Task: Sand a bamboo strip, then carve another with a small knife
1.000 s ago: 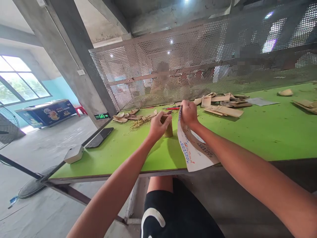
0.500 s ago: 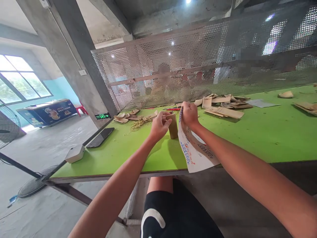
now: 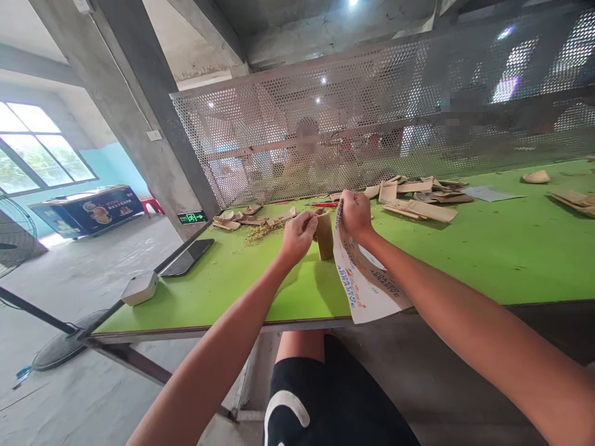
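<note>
A: Left hand?
B: Fingers narrow, pinching the upper left edge of a brown block. Block upright above the worktop, between the hands; cannot tell if its lower end touches.
A: Right hand?
B: Fingers curled tight round the top of an abrasive sheet. Sheet hangs toward the worktop's near edge, printed face visible, just beside the block.
A: Surroundings?
B: Shavings beyond the left hand; wood strips beyond the right. Phone and white box at the left edge. Perforated panel along the back.
</note>
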The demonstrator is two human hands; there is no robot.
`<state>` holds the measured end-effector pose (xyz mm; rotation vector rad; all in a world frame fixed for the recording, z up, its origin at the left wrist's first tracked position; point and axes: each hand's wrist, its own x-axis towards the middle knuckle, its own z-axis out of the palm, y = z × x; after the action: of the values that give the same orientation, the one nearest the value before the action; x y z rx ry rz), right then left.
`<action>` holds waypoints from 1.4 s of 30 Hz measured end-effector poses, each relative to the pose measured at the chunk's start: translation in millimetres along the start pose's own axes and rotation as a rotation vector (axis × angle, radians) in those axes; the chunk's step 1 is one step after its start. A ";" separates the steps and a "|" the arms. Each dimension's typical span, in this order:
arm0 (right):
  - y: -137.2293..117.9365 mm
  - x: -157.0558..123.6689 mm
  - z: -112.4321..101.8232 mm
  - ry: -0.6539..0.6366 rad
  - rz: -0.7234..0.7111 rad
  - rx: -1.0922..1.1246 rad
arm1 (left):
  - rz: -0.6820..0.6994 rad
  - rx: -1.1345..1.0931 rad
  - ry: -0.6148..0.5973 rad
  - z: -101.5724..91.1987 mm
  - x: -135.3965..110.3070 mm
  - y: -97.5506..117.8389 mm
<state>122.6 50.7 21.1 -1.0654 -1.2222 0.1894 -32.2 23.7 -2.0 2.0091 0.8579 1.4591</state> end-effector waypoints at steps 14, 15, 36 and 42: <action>0.4 -10.1 5.6 -0.088 -0.048 -0.021 | 0.019 0.073 0.052 5.6 -0.6 2.7; 0.3 -8.4 4.8 -0.068 -0.038 -0.022 | -0.021 0.047 0.102 4.3 1.3 -0.4; 20.5 23.0 -19.6 0.193 0.170 -0.048 | -0.077 0.678 -0.450 -16.6 -0.1 -18.7; 23.4 23.5 -18.8 0.189 0.200 -0.060 | -0.079 0.832 -0.631 -17.6 1.8 -8.4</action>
<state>156.8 67.6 20.3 -1.2298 -0.9562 0.2023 -50.2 31.3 -1.7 2.7282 1.3402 0.3281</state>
